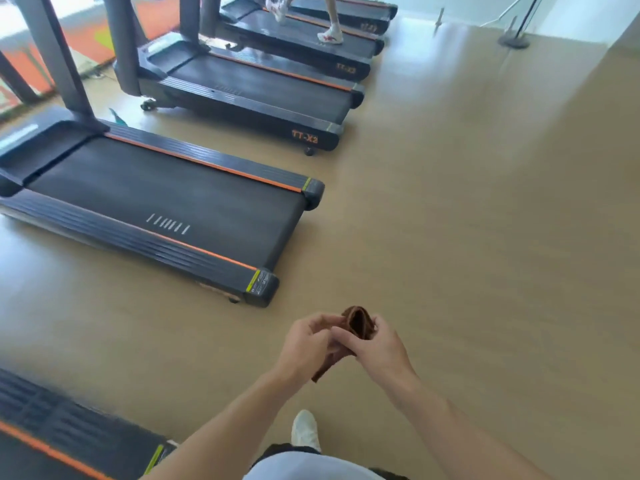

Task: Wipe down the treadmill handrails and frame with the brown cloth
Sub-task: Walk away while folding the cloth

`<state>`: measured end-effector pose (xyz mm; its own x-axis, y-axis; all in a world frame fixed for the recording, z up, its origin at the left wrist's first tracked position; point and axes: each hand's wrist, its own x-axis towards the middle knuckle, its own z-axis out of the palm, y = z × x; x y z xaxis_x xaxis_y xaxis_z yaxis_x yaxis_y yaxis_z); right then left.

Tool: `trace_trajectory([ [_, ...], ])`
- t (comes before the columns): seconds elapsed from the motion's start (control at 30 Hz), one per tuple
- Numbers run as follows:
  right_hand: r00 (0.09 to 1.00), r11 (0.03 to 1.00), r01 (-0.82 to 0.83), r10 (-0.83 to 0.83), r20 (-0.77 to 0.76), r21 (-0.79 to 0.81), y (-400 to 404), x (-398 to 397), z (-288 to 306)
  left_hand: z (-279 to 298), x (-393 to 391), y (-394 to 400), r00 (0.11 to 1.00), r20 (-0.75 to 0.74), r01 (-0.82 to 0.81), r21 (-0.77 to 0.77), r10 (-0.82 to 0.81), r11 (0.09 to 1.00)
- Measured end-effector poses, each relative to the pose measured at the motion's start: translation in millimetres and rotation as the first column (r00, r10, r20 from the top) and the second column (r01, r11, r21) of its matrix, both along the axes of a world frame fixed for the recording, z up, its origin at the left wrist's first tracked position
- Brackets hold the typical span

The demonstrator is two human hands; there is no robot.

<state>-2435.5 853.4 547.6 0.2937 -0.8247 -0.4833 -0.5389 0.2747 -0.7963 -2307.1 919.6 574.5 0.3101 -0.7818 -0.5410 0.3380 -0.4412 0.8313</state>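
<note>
Both hands meet in the lower centre of the frame, above bare tan floor (485,237). The left hand (304,344) and right hand (377,344) together hold the brown cloth (358,322), bunched and folded between them. Left hand: fingers curled, pinching the cloth's left edge. Right hand: fingers curled round the cloth from the right, thumb side toward the fold. The cloth's upper fold stands up just above the fingertips of both hands; a lower tail hangs beneath the palms, between the wrists.

Nearest treadmill (156,202) lies in the left half of the frame, up and left of the hands and apart from them; black belt, orange stripes along the side rails, grey upright at upper left. No contact between cloth and treadmill. Its handrails are out of frame.

A second treadmill (249,95), marked "TT-X2" at its rear end, sits above it. Further treadmills at top centre; a person's legs in white shoes (330,36) on one. Another treadmill's corner (69,438) at lower left. The wearer's white shoe (304,429) shows at bottom centre.
</note>
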Motion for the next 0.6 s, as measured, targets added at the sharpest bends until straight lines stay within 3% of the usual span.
trace_trajectory([
  [0.07, 1.000, 1.000, -0.008, 0.009, 0.013, -0.012, -51.8, 18.4, 4.2, -3.0, 26.5, -52.1, 0.998, 0.019, 0.063, -0.001, -0.062, 0.998],
  [0.13, 0.999, 0.998, -0.045, 0.045, 0.001, -0.049, -103.1, 35.8, 10.2, -10.0, 53.1, -104.4, 0.979, 0.168, 0.111, 0.016, -0.112, 0.994],
  [0.27, 0.989, 0.980, -0.143, 0.136, -0.059, -0.137, -210.3, 65.8, 14.4, -36.1, 94.9, -211.4, 0.827, 0.496, 0.253, 0.096, -0.266, 0.963],
  [0.4, 0.964, 0.961, -0.235, 0.250, 0.094, -0.149, -332.3, 90.8, 31.5, -50.0, 124.8, -333.2, 0.716, 0.586, 0.355, 0.164, -0.380, 0.920],
  [0.43, 0.945, 0.956, -0.250, 0.276, 0.174, -0.156, -364.5, 97.4, 40.3, -49.8, 130.1, -362.4, 0.721, 0.581, 0.353, 0.161, -0.378, 0.922],
  [0.5, 0.901, 0.939, -0.264, 0.322, 0.291, -0.221, -429.0, 110.1, 60.2, -43.8, 136.2, -417.2, 0.824, 0.461, 0.306, 0.126, -0.329, 0.944],
  [0.6, 0.826, 0.918, -0.265, 0.374, 0.422, -0.295, -516.1, 132.4, 92.3, -37.1, 149.8, -488.7, 0.902, 0.403, 0.129, 0.096, -0.157, 0.987],
])
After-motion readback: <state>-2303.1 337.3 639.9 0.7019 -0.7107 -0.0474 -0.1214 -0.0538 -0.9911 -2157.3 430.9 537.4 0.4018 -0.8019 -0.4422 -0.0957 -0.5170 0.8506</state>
